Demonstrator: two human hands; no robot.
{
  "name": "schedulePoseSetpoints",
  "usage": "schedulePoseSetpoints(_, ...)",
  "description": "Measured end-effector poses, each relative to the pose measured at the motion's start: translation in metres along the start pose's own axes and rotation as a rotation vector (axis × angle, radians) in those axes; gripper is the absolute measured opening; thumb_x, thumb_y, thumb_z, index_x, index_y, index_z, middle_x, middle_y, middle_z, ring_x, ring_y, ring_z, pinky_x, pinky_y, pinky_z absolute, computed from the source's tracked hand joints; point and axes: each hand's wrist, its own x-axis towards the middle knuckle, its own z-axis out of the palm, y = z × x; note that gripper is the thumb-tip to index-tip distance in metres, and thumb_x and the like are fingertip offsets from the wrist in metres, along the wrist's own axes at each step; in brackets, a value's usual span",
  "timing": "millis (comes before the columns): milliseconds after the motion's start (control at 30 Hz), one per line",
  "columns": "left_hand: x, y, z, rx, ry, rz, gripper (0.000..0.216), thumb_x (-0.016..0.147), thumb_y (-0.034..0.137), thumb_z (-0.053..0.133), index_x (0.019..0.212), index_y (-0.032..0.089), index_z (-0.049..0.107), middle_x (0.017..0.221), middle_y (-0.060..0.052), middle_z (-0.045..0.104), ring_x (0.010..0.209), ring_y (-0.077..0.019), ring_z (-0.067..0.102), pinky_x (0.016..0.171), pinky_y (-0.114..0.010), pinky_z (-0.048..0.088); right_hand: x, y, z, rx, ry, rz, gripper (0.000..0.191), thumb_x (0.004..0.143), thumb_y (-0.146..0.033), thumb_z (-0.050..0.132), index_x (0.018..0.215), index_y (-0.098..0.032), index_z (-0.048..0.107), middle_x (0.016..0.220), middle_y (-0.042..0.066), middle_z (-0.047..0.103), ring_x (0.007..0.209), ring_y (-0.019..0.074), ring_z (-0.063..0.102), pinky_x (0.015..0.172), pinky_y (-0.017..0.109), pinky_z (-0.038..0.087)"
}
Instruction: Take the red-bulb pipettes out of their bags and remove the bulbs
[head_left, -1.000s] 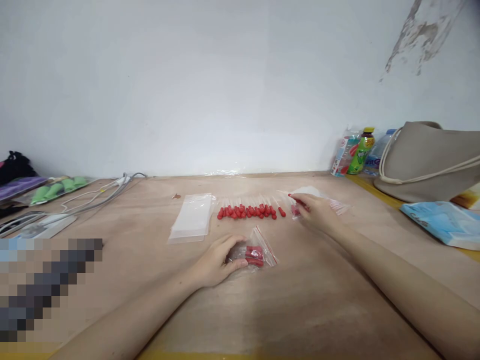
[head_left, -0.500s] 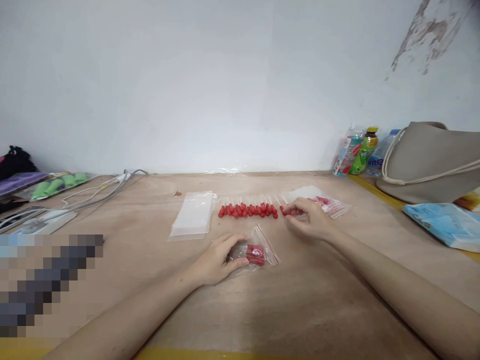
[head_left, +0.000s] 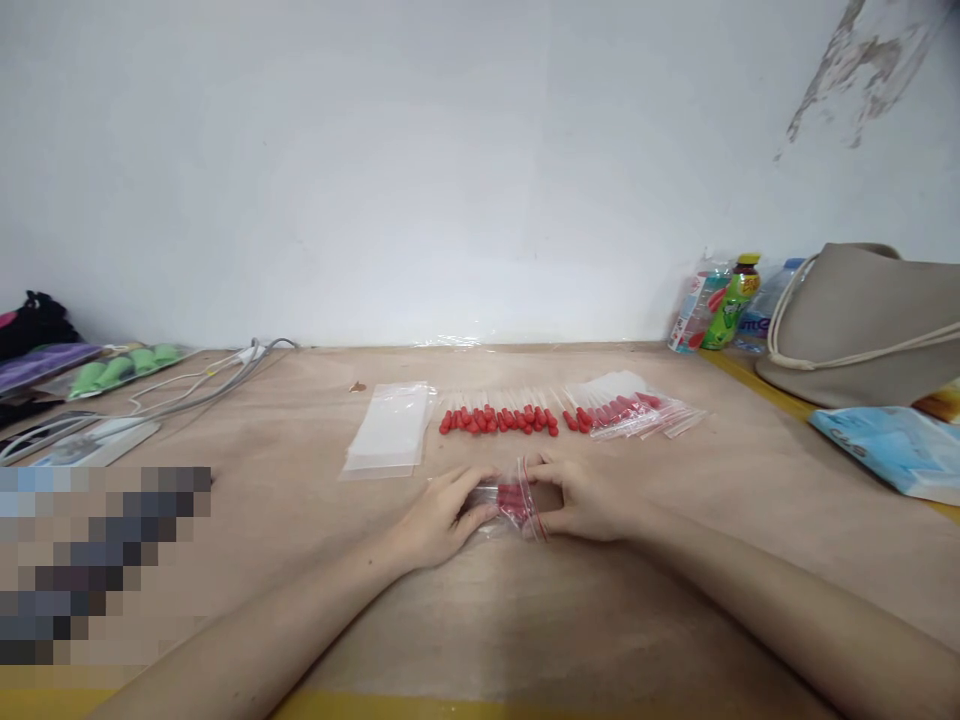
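A clear zip-lock bag (head_left: 513,505) with red-tipped pieces inside lies between my two hands near the middle of the table. My left hand (head_left: 444,515) grips its left end, fingers and thumb curled round the plastic. At the bag's right end, the red-lined zip edge is held between the fingertips and thumb of my right hand (head_left: 581,497). Beyond the hands, a row of red-tipped sticks (head_left: 499,420) with pale stems lies with the tips toward me. Right of that row are several filled zip-lock bags (head_left: 637,412), overlapping one another.
A stack of flat, pale plastic bags (head_left: 390,430) lies left of the row. Cables (head_left: 202,385) and green items in plastic (head_left: 124,368) are at the far left. Bottles (head_left: 731,305), a grey bag (head_left: 862,315) and a blue packet (head_left: 885,450) stand or lie at the right.
My right hand has come from the right end of the red-tipped row down to the zip edge of the bag and taken hold of it. My left hand stays on the bag.
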Motion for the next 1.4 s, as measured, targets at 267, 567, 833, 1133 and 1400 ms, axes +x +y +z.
schedulePoseSetpoints(267, 0.0, -0.002, 0.0, -0.001, -0.001, -0.002, 0.037, 0.084, 0.038, 0.051, 0.117, 0.022, 0.046, 0.11, -0.007, 0.058, 0.098, -0.02, 0.054, 0.084, -0.034, 0.044, 0.0, -0.002, 0.009, 0.032, 0.08, 0.059, 0.02, 0.065, -0.017, 0.062, 0.084, -0.018, 0.054, 0.078, -0.002, 0.058, 0.068, 0.0104, 0.05, 0.06, 0.022, 0.039)
schedulePoseSetpoints(567, 0.0, 0.001, -0.002, -0.006, -0.056, 0.013, 0.038, 0.083, 0.035, 0.052, 0.118, 0.022, 0.045, 0.111, -0.006, 0.057, 0.097, -0.0192, 0.054, 0.083, -0.033, 0.044, -0.001, -0.003, 0.008, 0.104, 0.085, 0.175, 0.023, 0.065, -0.013, 0.056, 0.087, -0.017, 0.052, 0.068, -0.003, 0.055, 0.057, 0.008, 0.048, 0.05, 0.019, 0.038)
schedulePoseSetpoints(833, 0.0, 0.0, -0.002, 0.0, -0.05, 0.001, 0.039, 0.083, 0.036, 0.053, 0.118, 0.023, 0.045, 0.112, -0.005, 0.057, 0.097, -0.0191, 0.054, 0.082, -0.032, 0.044, -0.002, -0.001, 0.004, 0.071, 0.027, 0.077, 0.023, 0.067, -0.019, 0.061, 0.089, -0.017, 0.056, 0.07, -0.003, 0.056, 0.058, 0.0084, 0.047, 0.051, 0.019, 0.036)
schedulePoseSetpoints(1133, 0.0, 0.003, -0.004, -0.012, -0.067, -0.008, 0.04, 0.083, 0.037, 0.052, 0.119, 0.022, 0.045, 0.113, -0.006, 0.056, 0.093, -0.0191, 0.055, 0.077, -0.031, 0.046, 0.001, 0.012, -0.01, 0.408, -0.005, 0.182, 0.02, 0.068, -0.023, 0.063, 0.086, -0.015, 0.059, 0.066, -0.003, 0.057, 0.057, 0.0071, 0.051, 0.051, 0.018, 0.039)
schedulePoseSetpoints(1400, 0.0, 0.002, -0.003, -0.006, -0.071, 0.006, 0.041, 0.083, 0.036, 0.052, 0.12, 0.022, 0.045, 0.113, -0.006, 0.057, 0.094, -0.019, 0.055, 0.08, -0.032, 0.045, -0.001, 0.0, -0.007, 0.132, 0.125, 0.035, 0.017, 0.068, -0.016, 0.058, 0.085, -0.017, 0.061, 0.077, 0.0, 0.061, 0.063, 0.0084, 0.052, 0.057, 0.02, 0.042)
